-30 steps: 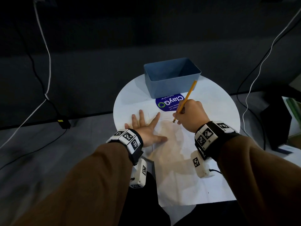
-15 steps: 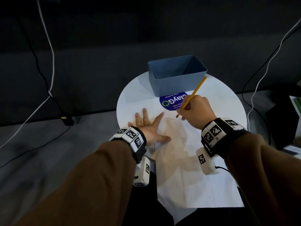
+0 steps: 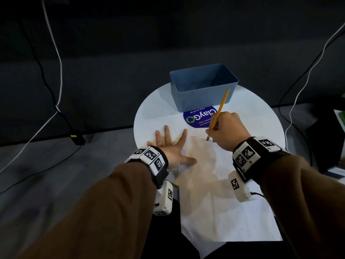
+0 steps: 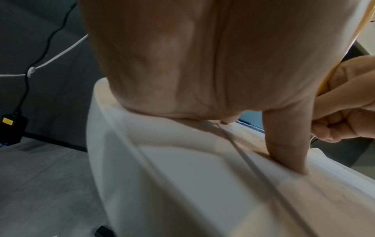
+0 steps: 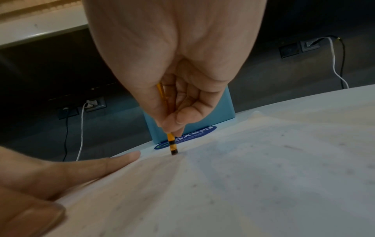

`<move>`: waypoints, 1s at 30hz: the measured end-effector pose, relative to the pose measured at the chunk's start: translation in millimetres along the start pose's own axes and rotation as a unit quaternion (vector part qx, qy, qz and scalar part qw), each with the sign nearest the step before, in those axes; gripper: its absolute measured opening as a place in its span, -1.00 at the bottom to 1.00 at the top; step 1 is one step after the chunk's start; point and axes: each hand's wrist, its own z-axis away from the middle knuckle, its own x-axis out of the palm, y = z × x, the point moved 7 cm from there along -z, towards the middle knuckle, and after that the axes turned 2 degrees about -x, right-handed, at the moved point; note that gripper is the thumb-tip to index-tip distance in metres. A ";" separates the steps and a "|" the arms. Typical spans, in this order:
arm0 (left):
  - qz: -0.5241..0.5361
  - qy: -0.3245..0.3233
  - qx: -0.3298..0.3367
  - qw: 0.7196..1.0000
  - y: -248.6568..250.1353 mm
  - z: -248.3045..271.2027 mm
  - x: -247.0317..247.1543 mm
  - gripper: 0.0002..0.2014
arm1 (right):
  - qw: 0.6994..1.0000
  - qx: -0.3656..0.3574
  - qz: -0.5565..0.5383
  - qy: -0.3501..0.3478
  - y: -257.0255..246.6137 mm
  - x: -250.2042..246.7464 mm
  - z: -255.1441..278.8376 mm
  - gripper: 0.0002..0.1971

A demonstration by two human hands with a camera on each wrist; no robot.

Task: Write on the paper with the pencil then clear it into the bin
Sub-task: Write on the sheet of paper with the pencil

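Note:
A white sheet of paper [image 3: 224, 202] lies on the round white table [image 3: 149, 116], its near end hanging over the front edge. My left hand [image 3: 172, 144] lies flat on the sheet's left edge with fingers spread, and the thumb [image 4: 288, 152] presses the paper [image 4: 202, 184]. My right hand [image 3: 225, 131] grips a yellow pencil [image 3: 218, 113] in a writing hold. The pencil's [image 5: 172, 144] black-banded lower end touches the paper [image 5: 243, 184] near its far edge. The open blue bin [image 3: 203, 90] stands at the back of the table, nothing visible inside it.
A round blue sticker [image 3: 197, 118] sits on the table between bin and paper. Black and white cables [image 3: 57, 71] hang left and right, and a black power adapter [image 3: 76, 138] lies on the grey floor. Dark furniture [image 3: 328, 146] stands to the right.
The pencil's lower end has shifted slightly right and towards me on the paper. My left hand has stayed flat on the sheet. The head view has moved a little.

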 end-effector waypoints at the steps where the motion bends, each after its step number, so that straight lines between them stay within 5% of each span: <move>1: 0.001 0.000 0.000 1.000 0.4 -0.1 0.1 0.07 | 1.000 0.011 -0.007 0.002 4.5 -1.6 -0.4 -0.80; 14: 0.010 0.005 0.001 1.000 -0.7 -0.3 1.2 0.08 | 0.999 0.035 -0.001 0.029 16.3 -13.0 4.2 -0.87; 20: -0.002 0.005 0.000 1.000 -0.4 -0.1 -1.4 0.07 | 0.999 -0.009 -0.035 0.024 -10.2 1.0 3.4 -0.86; 30: -0.004 -0.005 -0.001 1.000 1.2 0.2 -1.4 0.06 | 0.997 0.059 -0.034 0.037 26.9 -17.4 6.4 -0.93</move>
